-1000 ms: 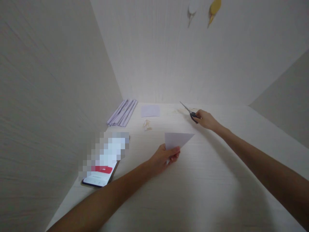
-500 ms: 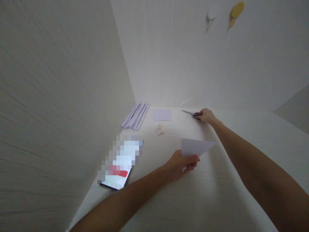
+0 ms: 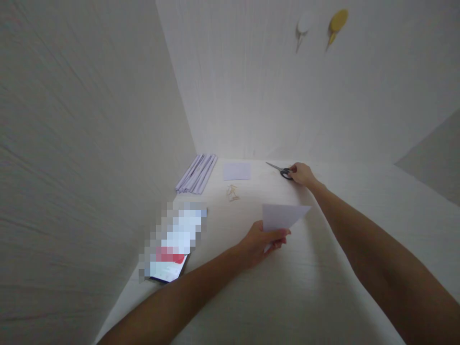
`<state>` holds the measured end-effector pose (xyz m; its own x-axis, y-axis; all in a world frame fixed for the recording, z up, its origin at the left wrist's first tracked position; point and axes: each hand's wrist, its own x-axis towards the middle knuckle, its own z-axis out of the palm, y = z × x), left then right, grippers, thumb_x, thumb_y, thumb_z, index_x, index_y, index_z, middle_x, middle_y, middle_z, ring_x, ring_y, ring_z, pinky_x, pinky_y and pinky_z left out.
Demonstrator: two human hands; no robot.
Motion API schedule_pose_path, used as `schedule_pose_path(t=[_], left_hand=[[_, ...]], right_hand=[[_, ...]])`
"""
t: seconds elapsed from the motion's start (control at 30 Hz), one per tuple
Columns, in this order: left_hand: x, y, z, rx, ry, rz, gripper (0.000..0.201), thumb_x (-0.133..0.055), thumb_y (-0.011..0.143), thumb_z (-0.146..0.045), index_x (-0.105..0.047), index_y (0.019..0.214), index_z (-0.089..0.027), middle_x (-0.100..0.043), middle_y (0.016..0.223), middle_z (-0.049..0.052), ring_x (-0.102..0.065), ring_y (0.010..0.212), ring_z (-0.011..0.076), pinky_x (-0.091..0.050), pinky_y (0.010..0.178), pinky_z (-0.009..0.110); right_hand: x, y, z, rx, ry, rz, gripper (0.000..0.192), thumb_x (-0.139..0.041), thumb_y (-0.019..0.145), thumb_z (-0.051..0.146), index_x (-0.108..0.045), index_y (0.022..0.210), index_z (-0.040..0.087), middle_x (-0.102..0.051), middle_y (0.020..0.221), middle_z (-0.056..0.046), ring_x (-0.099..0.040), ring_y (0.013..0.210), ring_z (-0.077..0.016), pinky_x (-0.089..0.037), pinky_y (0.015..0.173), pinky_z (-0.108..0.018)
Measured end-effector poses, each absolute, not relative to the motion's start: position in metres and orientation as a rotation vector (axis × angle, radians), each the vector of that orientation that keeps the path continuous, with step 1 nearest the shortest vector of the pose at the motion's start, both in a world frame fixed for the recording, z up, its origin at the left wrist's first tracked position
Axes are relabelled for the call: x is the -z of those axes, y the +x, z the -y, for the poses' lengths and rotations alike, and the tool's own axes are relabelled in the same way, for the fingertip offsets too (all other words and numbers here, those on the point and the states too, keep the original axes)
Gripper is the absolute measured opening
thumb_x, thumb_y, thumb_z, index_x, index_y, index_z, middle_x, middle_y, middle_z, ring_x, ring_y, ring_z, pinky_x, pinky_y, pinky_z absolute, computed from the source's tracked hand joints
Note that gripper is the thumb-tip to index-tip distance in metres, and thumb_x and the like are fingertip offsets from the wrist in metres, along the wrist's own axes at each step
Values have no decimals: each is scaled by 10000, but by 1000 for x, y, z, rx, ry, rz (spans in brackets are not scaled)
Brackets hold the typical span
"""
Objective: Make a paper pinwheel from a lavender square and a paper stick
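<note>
My left hand (image 3: 260, 243) is closed on a piece of white paper (image 3: 282, 216), thumb on top and fingers beneath. The paper is held above the table and ends in a point toward the right. Farther back, my right hand (image 3: 302, 174) has its fingertips on the black handles of a pair of scissors (image 3: 275, 166). These scissors lie on the table near the back wall, with the blades pointing left. Part of one handle is hidden behind my fingers.
A bundle of rolled or folded pale paper strips (image 3: 197, 174) lies at the back left. Beside it are a flat pale paper rectangle (image 3: 236, 171) and several small wooden-looking pieces (image 3: 233, 192). A lit phone (image 3: 166, 271) rests near the left wall. Two hooks (image 3: 338, 21) hang on the back wall.
The whole view has shifted slightly, so everything appears a little farther left. My right fingers have moved slightly on the scissors' handles. My left hand keeps the paper in nearly the same pose.
</note>
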<state>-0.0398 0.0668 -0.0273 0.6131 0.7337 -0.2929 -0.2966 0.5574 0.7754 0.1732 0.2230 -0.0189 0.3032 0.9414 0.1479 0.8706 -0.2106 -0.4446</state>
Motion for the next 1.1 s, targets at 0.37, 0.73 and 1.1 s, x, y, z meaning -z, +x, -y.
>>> schedule_pose_path(t=[0.37,0.73,1.1], left_hand=[[23,-40,-67,-800,784,-712,225,-703,528,-226,-562,643,-95,-493,549,-18,-384,461,37,-258,448,202],[25,-37,-64,-746,994,-727,178,-649,601,-260,-552,606,-111,-519,517,-17,-425,483,65,-306,488,206],[24,-36,-66,-629,1024,-785,124,-635,620,-216,-597,635,-99,-574,539,4,-436,457,53,-318,478,195]], right_hand=[[6,129,-104,-867,-1350,1142,163,-565,648,226,-526,791,158,-518,659,17,-456,503,-69,-357,487,-212],[31,98,-25,-1229,-1085,1081,183,-572,715,336,-504,721,166,-500,562,30,-409,478,-71,-302,448,-209],[33,105,-28,-1232,-1174,955,235,-593,698,349,-467,625,165,-481,470,51,-360,411,-51,-247,403,-195]])
